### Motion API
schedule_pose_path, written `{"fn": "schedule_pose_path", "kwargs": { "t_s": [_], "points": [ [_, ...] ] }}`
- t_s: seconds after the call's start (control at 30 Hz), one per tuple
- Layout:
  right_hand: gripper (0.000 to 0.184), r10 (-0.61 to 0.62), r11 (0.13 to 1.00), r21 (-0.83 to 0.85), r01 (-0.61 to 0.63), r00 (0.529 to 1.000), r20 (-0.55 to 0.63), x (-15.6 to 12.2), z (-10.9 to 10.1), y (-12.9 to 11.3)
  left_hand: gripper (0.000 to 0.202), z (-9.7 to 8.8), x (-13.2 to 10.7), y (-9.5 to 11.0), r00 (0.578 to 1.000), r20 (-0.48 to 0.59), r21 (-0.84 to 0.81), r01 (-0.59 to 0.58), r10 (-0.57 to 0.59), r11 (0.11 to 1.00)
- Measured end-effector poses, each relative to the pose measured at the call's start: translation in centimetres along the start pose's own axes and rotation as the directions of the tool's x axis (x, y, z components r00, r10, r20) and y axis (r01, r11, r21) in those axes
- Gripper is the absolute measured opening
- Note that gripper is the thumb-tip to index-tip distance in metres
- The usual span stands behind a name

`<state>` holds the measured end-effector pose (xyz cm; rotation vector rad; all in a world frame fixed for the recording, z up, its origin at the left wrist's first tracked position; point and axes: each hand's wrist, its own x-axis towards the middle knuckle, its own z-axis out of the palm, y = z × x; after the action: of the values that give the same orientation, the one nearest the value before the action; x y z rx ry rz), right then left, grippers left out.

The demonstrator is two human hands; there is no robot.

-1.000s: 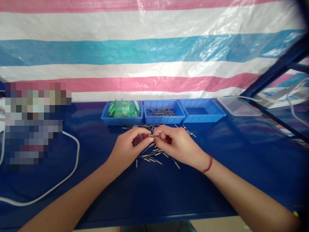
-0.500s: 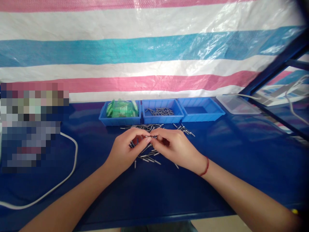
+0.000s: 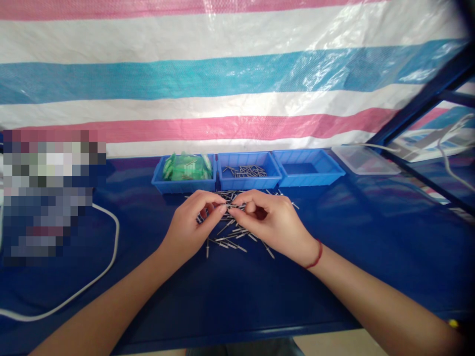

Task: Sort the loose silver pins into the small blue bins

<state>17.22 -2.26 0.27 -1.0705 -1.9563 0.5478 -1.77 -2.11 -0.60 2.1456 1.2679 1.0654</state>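
Note:
Many loose metal pop rivets point(image 3: 232, 243) lie scattered on the blue tabletop under and around my hands. Between the fingertips of both hands is a thin pop rivet point(image 3: 228, 204). My left hand point(image 3: 196, 217) pinches it from the left, thumb and forefinger closed. From the other side my right hand point(image 3: 263, 215) pinches close to the same spot, a red cord round its wrist. The hands hide part of the pile. Behind them, the middle blue bin point(image 3: 249, 182) contains more rivets.
The left blue bin point(image 3: 183, 186) holds green packets point(image 3: 187, 167); the right blue bin point(image 3: 313, 180) shows a bare bottom. A translucent lid point(image 3: 365, 160) lies at the back right. A white cable point(image 3: 118, 232) curves along the left side. Striped sheeting point(image 3: 185, 79) hangs behind.
Both hands have moved slightly up and their fingertips are a little farther apart. The rivet between them shows more clearly, as do rivets near my right hand.

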Motion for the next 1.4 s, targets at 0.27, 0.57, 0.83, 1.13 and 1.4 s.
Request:
{"fn": "schedule_pose_path", "kwargs": {
  "t_s": [0.27, 0.57, 0.83, 1.13, 1.4],
  "points": [
    [0.024, -0.022, 1.000, 0.008, 0.023, 0.988, -0.151, 1.2, -0.8, 1.4, 0.021, -0.2, 0.1, 0.2, 0.993, 0.103, 0.102, -0.067, 0.057, 0.993],
    [0.034, -0.021, 0.855, -0.500, -0.134, 0.956, -0.292, 4.0, -3.4, 6.4, 0.025, -0.5, 0.5, -0.3, 0.995, 0.101, 0.249, -0.037, 0.013, 0.968],
    [0.025, -0.057, 0.942, -0.316, 0.109, 0.984, 0.169, 2.5, -4.8, 3.5, 0.022, -1.8, 1.1, -1.4, 0.999, 0.017, 0.376, -0.035, 0.031, 0.926],
    [0.026, -0.087, 0.874, -0.400, 0.278, 0.897, 0.433, 0.8, -1.2, 3.0, 0.028, -3.4, 1.0, -0.8, 0.991, 0.032, 0.705, 0.068, -0.127, 0.706],
    [0.017, -0.043, 0.933, -0.304, 0.191, 0.900, 0.434, 1.1, -1.6, 2.8, 0.037, -3.6, 0.2, -0.6, 0.956, 0.114, 0.838, 0.054, -0.272, 0.543]
  ]
}}
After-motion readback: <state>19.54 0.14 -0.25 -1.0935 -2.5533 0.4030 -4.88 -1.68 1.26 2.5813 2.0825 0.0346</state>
